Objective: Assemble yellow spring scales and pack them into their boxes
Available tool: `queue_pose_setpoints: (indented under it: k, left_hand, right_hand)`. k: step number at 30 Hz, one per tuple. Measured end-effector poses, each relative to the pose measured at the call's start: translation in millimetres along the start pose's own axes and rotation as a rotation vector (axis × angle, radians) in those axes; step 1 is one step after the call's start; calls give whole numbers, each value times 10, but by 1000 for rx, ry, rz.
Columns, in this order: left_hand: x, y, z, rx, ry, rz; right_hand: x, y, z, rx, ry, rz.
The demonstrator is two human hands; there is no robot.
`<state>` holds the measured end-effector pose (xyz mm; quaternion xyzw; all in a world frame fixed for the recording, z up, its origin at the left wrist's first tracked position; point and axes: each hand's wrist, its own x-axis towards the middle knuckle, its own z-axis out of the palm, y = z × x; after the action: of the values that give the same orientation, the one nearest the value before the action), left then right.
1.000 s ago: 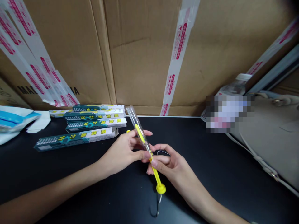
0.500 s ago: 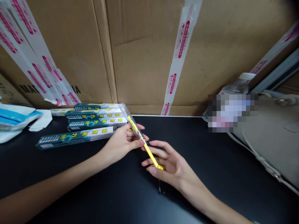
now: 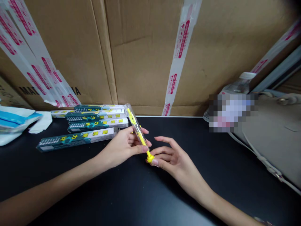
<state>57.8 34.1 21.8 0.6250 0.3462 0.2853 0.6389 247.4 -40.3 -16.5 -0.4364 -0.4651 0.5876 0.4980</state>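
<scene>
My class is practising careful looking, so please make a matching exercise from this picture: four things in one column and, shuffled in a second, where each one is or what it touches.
Column one
1. Left hand
2. Right hand
3. Bottle
4. Printed boxes

Column two
A. Beside the pale bag, on the right
B. Touching the yellow knob
C. On the left part of the black table
D. Holding the clear tube

Right pairs: 1-D, 2-B, 3-A, 4-C
</scene>
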Motion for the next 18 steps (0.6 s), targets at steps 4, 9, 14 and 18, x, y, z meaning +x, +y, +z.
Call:
queue_pose_setpoints:
  k: [4,9,14,18]
  left_hand:
    - [-56,6,137,-28,-34,-22]
    - [-74,0,176,6,5,-2]
    - [-39,-3,128,15,91,18]
    - [-38,-11,132,-3,70,9]
  right_hand:
    - [-3,-22,-16,-42,29,24]
    - [-48,-52,30,25,0,86]
    - [-49,-61,66,72,35,41]
    - [-54,-50,102,37,66,1]
